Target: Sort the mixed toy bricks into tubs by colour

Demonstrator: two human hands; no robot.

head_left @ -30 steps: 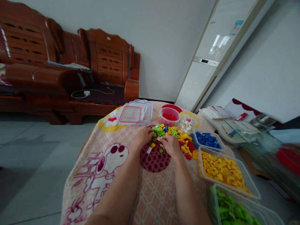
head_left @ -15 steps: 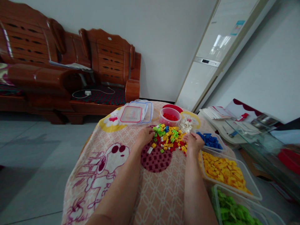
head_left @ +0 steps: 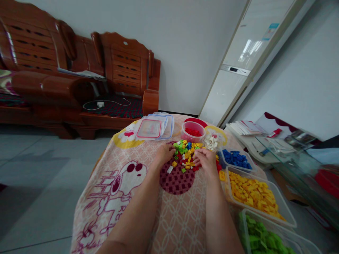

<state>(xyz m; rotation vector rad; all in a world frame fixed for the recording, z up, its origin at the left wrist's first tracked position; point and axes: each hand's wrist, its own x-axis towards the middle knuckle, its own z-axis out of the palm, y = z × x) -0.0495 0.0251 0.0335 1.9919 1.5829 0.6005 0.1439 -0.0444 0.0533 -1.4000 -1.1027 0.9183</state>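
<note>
A: Contents of the scene?

B: On a patterned tablecloth, a mixed pile of toy bricks. At the pile's left edge, a left hand with fingers curled, grip impossible to tell. Over the right side, a right hand with fingers loosely spread, nothing visible between them.

A: And good handling?

B: Best, probably: pinching one loose brick at a time, keeping the wrist high near the tub of blue bricks.

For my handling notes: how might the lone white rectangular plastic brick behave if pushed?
The white rectangular brick probably feels stiff, given its straight edges; its flat, oblong shape suggests sliding, not rolling. It's likely light, being small beside the left hand.
</note>
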